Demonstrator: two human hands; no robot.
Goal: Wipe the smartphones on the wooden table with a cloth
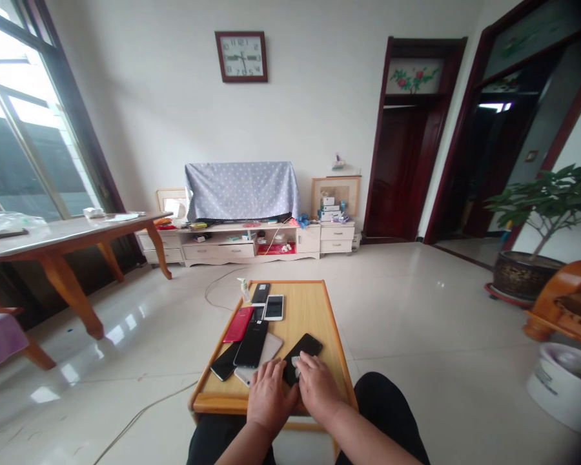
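Observation:
My hands are together at the near end of a low wooden table (319, 323). My left hand (270, 395) presses its fingertips against the lower left of a black smartphone (304, 354), beside a pale smartphone (270, 349). My right hand (317, 387) lies over the black smartphone, its fingers on a small white piece (295, 365), perhaps a cloth. Farther up the table lie a red smartphone (238, 324), a white-framed smartphone (274, 307) and several black ones, including one (250, 343) near my left hand. A small pump bottle (243, 289) stands at the far corner.
A thin cable (220, 290) trails across the tiled floor behind the table. A long wooden table (62, 236) stands at left, a cloth-covered TV cabinet (242, 213) ahead, and a potted plant (527, 274) at right. My knees are under the table's near edge.

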